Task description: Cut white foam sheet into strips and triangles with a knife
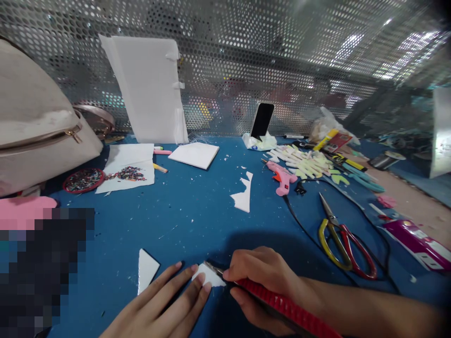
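My left hand (169, 300) lies with its fingers stretched out flat, the fingertips pressing on a small white foam board piece (211, 278). Held in my right hand (262, 277) is a red utility knife (275, 298), its blade tip at the upper edge of that piece. The palm side of this grip is partly hidden. Beside the left fingers lies another white offcut (147, 268) with a pointed corner. Farther up the blue table rests a jagged white scrap (244, 195).
At right are scissors (345, 244), a pink glue gun (282, 176) with its cord, and a pile of pale strips (305, 162). A phone (262, 120) leans at the back. White board (148, 89), a dish of beads (83, 180) and a bag (38, 117) stand left.
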### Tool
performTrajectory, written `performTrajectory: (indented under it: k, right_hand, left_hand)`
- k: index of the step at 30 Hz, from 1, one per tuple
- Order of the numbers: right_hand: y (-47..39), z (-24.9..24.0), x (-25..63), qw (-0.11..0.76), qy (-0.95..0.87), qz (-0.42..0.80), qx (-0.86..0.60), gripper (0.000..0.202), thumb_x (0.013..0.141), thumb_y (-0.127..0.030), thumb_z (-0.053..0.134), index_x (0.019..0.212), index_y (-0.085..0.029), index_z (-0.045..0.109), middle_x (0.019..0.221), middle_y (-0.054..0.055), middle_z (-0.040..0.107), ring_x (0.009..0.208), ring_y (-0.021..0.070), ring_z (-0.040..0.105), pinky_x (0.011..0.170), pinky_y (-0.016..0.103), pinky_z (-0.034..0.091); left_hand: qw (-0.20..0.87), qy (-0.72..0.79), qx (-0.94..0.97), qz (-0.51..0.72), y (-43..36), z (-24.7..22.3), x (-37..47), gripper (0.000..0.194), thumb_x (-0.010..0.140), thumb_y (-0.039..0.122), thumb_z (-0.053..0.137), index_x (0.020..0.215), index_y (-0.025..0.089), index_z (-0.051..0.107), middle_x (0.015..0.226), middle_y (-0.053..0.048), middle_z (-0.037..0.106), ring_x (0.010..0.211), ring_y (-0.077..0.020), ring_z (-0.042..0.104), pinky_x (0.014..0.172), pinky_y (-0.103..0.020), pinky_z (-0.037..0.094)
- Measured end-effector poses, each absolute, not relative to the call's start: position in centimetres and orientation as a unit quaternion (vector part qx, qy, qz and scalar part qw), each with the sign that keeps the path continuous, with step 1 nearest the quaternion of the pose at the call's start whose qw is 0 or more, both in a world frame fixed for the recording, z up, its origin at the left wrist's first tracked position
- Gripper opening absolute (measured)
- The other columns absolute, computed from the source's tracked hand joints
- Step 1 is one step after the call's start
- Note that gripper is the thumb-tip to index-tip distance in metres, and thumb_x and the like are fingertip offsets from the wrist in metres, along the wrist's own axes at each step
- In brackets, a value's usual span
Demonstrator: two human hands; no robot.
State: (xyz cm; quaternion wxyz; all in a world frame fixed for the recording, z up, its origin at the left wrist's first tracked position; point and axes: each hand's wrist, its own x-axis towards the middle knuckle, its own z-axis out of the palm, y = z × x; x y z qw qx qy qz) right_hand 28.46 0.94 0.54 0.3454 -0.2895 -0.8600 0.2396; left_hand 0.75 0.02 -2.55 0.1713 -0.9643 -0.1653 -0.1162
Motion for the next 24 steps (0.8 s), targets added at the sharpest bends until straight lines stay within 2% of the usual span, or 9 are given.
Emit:
performTrajectory:
  k: [5,8,10,12,14,15,19,24]
  right_hand:
    - [1.06,0.55,28.28,0.333,-0.865,0.244,-0.284,0.013,0.089,-0.014,0.054,0.102,-0.018,0.057,0.076,0.003,0.066,0.055,0.0107,0.055,0.049,0.021,0.035]
    - [1.13,0.85,28.32,0.325,-0.87,0.244,-0.277,0.014,0.089,-0.014,0.053,0.102,-0.017,0.056,0.076,0.003,0.066,0.056,0.0111,0.055,0.05,0.022,0.036]
    - [1.15,1.14,28.41,0.323,-0.872,0.243,-0.276,0.014,0.089,-0.013,0.052,0.102,-0.017,0.056,0.076,0.002,0.065,0.054,0.0105,0.053,0.05,0.023,0.035]
    - [1.15,1.34,28.49,0.32,-0.875,0.242,-0.271,0.013,0.089,-0.012,0.052,0.1,-0.018,0.055,0.074,0.001,0.064,0.053,0.0098,0.049,0.049,0.023,0.033]
    - [1.15,1.33,28.52,0.319,-0.878,0.24,-0.263,0.012,0.089,-0.012,0.052,0.099,-0.018,0.055,0.073,0.0,0.062,0.053,0.0098,0.048,0.049,0.024,0.032]
    - [1.15,1.25,28.51,0.318,-0.881,0.238,-0.258,0.012,0.089,-0.012,0.052,0.099,-0.018,0.054,0.073,0.0,0.062,0.054,0.0099,0.048,0.05,0.024,0.032]
    - [1.24,0.88,28.39,0.306,-0.888,0.231,-0.253,0.01,0.091,-0.013,0.053,0.099,-0.018,0.054,0.075,-0.001,0.061,0.057,0.0102,0.048,0.051,0.024,0.032]
    - [1.37,1.28,28.42,0.299,-0.893,0.232,-0.244,0.009,0.092,-0.014,0.052,0.1,-0.019,0.054,0.076,-0.001,0.061,0.058,0.0104,0.047,0.051,0.025,0.032]
  left_hand:
    - [0.159,-0.175,-0.965,-0.116,-0.32,-2.44,0.72,0.041,0.111,0.024,0.039,0.15,0.02,0.052,0.144,0.001,0.064,0.138,-0.0239,0.051,0.131,-0.048,0.001]
    - [0.155,-0.18,-0.965,-0.113,-0.36,-2.38,0.66,0.041,0.111,0.026,0.039,0.149,0.021,0.053,0.143,0.001,0.065,0.138,-0.0236,0.05,0.131,-0.047,0.003]
    - [0.168,-0.172,-0.964,-0.115,-0.23,-2.37,0.62,0.042,0.111,0.028,0.039,0.15,0.02,0.053,0.144,0.001,0.064,0.138,-0.0241,0.051,0.131,-0.044,0.014]
    - [0.182,-0.164,-0.963,-0.115,-0.06,-2.38,0.61,0.043,0.11,0.028,0.04,0.15,0.02,0.051,0.145,0.001,0.064,0.138,-0.0246,0.052,0.124,-0.04,0.03]
    - [0.188,-0.161,-0.962,-0.114,0.03,-2.38,0.63,0.044,0.11,0.027,0.039,0.151,0.019,0.05,0.145,0.001,0.064,0.138,-0.0249,0.052,0.12,-0.038,0.038]
    - [0.187,-0.16,-0.963,-0.113,0.02,-2.36,0.65,0.044,0.11,0.027,0.039,0.151,0.019,0.05,0.145,0.001,0.063,0.138,-0.0249,0.051,0.122,-0.039,0.035]
    - [0.156,-0.172,-0.966,-0.111,-0.29,-2.24,0.81,0.043,0.111,0.026,0.036,0.15,0.018,0.052,0.146,0.0,0.063,0.139,-0.0245,0.05,0.131,-0.048,0.005]
    - [0.152,-0.164,-0.968,-0.111,-0.37,-2.1,0.84,0.043,0.11,0.023,0.035,0.149,0.016,0.052,0.145,-0.001,0.064,0.137,-0.0246,0.052,0.131,-0.05,-0.001]
